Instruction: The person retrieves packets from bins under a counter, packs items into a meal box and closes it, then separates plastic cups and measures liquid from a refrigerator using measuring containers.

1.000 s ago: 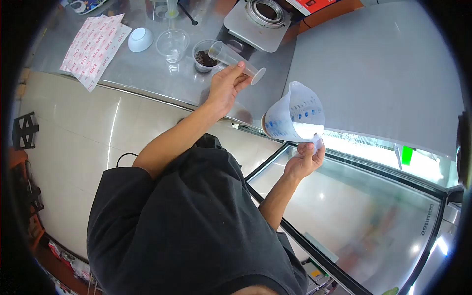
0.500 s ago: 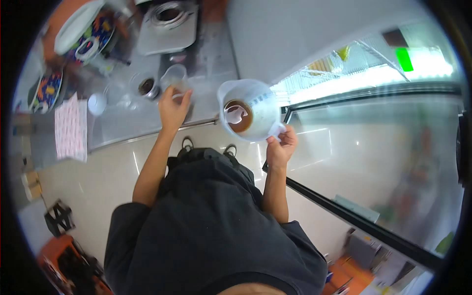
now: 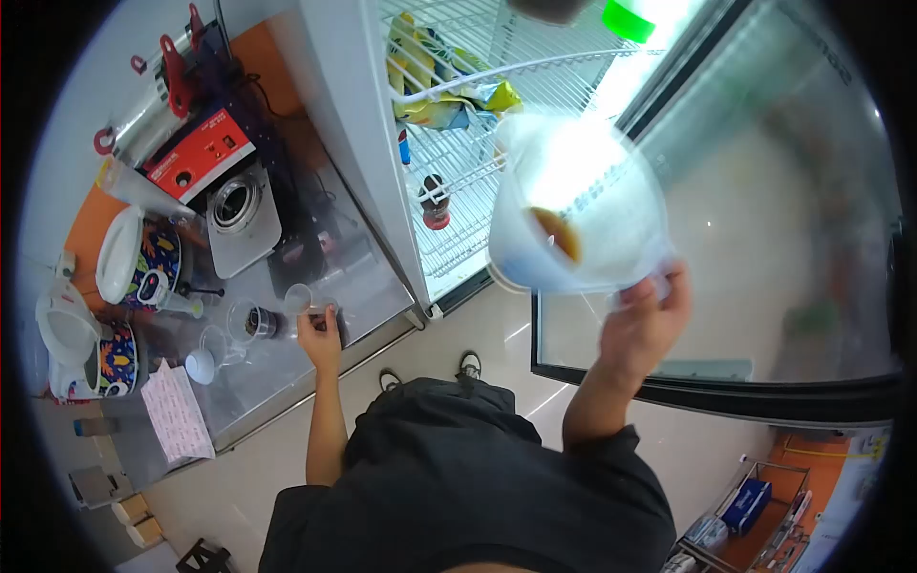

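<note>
My right hand (image 3: 642,323) is closed round the handle of a translucent measuring jug (image 3: 597,253). Brown liquid (image 3: 554,236) lies in the bottom of the tilted jug, which is raised in front of an open fridge. Down at the counter's edge, my left hand (image 3: 321,341) has its fingers closed on a clear plastic cup (image 3: 300,297). Just left of that cup stands another clear container with dark contents (image 3: 258,323).
The glass fridge door (image 3: 726,277) stands open at right. Wire shelves (image 3: 458,244) hold yellow packets (image 3: 430,91) and a small dark bottle (image 3: 434,202). On the steel counter (image 3: 258,387) are a red-fronted machine (image 3: 202,151), patterned pots (image 3: 158,253) and a written sheet (image 3: 179,413).
The jug in my right hand has moved right and up towards the fridge shelves. My view has turned to the right. My left hand stays at the cup by the counter's edge.
</note>
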`<action>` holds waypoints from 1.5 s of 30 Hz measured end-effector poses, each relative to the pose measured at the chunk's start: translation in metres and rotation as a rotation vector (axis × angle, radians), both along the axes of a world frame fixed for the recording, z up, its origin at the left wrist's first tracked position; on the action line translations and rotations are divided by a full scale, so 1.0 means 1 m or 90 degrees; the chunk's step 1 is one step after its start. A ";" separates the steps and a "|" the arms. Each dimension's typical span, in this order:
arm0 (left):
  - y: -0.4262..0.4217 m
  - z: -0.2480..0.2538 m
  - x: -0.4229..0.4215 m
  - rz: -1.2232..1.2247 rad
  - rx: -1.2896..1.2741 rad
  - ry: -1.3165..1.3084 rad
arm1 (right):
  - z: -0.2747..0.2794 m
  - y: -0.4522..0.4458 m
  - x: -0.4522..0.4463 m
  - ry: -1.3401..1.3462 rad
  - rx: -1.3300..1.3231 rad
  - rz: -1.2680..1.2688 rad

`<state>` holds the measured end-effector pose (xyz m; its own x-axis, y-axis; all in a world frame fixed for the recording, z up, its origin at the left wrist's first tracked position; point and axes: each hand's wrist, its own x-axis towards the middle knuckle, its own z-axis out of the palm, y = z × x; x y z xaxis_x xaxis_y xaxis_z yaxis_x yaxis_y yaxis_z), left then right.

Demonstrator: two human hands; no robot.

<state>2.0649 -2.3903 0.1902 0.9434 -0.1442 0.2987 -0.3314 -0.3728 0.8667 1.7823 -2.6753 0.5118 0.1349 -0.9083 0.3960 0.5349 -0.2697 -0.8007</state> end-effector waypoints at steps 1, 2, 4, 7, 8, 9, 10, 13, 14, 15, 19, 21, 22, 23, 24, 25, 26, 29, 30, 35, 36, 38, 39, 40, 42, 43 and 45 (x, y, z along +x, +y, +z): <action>-0.001 0.004 -0.003 0.007 0.025 -0.030 | 0.022 -0.010 0.000 0.003 -0.039 -0.002; -0.005 0.008 -0.004 0.014 0.049 -0.061 | 0.043 -0.021 0.003 0.005 -0.079 -0.004; -0.006 0.004 -0.003 0.003 0.037 -0.080 | 0.084 -0.042 0.019 -0.016 -0.151 -0.009; -0.006 -0.002 -0.003 0.001 0.042 -0.105 | 0.128 -0.070 0.052 -0.015 -0.197 0.015; -0.005 -0.004 -0.004 0.013 0.059 -0.108 | 0.138 -0.077 0.065 -0.006 -0.201 0.024; -0.006 -0.006 -0.004 0.018 0.062 -0.106 | 0.147 -0.082 0.076 -0.004 -0.199 0.029; -0.006 -0.009 -0.002 0.011 0.068 -0.111 | 0.153 -0.086 0.089 0.047 -0.201 -0.005; 0.003 -0.007 0.001 0.014 0.074 -0.129 | 0.153 -0.083 0.139 0.202 -0.208 -0.069; 0.002 -0.005 0.000 0.017 0.059 -0.102 | 0.149 -0.082 0.151 0.202 -0.222 -0.054; 0.002 -0.002 -0.001 0.018 0.043 -0.075 | 0.145 -0.081 0.162 0.201 -0.235 -0.041; 0.002 0.004 -0.008 0.006 0.049 -0.243 | 0.124 -0.173 0.183 -0.024 0.118 0.130; 0.002 0.013 -0.014 -0.013 0.013 -0.179 | 0.123 -0.102 0.188 0.296 -0.314 -0.124; 0.001 0.013 -0.014 -0.002 0.015 -0.175 | 0.122 -0.112 0.190 0.263 -0.309 -0.097; 0.001 0.012 -0.012 -0.002 0.007 -0.165 | 0.121 -0.113 0.195 0.230 -0.303 -0.070; 0.002 0.012 -0.013 -0.002 -0.001 -0.154 | 0.122 -0.093 0.191 0.109 -0.171 0.048; 0.003 0.012 -0.014 0.010 0.001 -0.153 | 0.121 -0.093 0.189 0.109 -0.171 0.060; 0.002 0.013 -0.014 -0.002 -0.020 -0.113 | 0.119 -0.104 0.187 0.150 -0.196 0.055; 0.014 0.025 -0.010 -0.012 -0.108 0.037 | 0.117 -0.111 0.183 0.253 -0.251 0.013; 0.018 0.031 -0.006 -0.038 -0.181 0.151 | 0.111 -0.108 0.183 0.243 -0.258 -0.047; 0.033 0.099 0.010 -0.026 -0.356 0.203 | 0.088 -0.067 0.156 0.171 -0.343 -0.188; 0.036 0.106 0.016 -0.028 -0.419 0.236 | 0.078 -0.064 0.150 0.119 -0.332 -0.210; 0.036 0.121 0.020 -0.027 -0.486 0.268 | 0.055 -0.058 0.137 0.050 -0.312 -0.250; 0.034 0.129 0.019 -0.031 -0.583 0.303 | 0.045 -0.053 0.130 0.033 -0.302 -0.267; 0.032 0.134 0.015 -0.037 -0.680 0.338 | 0.032 -0.051 0.123 0.036 -0.304 -0.263; 0.026 0.139 0.012 -0.041 -0.676 0.351 | 0.005 -0.045 0.113 0.062 -0.236 -0.314; 0.025 0.138 0.011 -0.050 -0.670 0.362 | -0.011 -0.042 0.108 0.064 -0.239 -0.310; 0.024 0.127 0.013 -0.056 -0.674 0.378 | -0.042 -0.037 0.100 0.123 -0.139 -0.277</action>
